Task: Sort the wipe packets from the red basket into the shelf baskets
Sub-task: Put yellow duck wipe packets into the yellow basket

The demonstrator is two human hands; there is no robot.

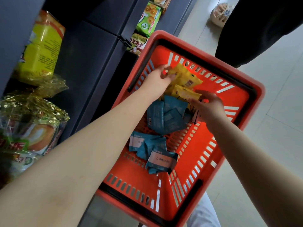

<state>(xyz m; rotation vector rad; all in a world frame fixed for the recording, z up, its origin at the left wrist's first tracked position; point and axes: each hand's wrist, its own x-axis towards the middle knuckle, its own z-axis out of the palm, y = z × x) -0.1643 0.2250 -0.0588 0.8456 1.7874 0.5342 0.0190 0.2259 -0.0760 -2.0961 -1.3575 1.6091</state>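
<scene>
Wipe packets (168, 117) lie loose in the red basket (255, 89), yellow at the far end, blue nearer. The left hand (157, 79) pinches the upper yellow packet (186, 77); the right hand (209, 105) curls its fingers on the lower yellow packet (185, 94). Risk: the two packets touch, so lifting one may drag the other; slick wrappers may slip from a light pinch

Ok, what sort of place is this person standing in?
Most likely a small shop or convenience store. A red shopping basket holds yellow packets and teal packets, the dark shelving beside it is stocked with packaged biscuits, and the floor is tiled.
</scene>
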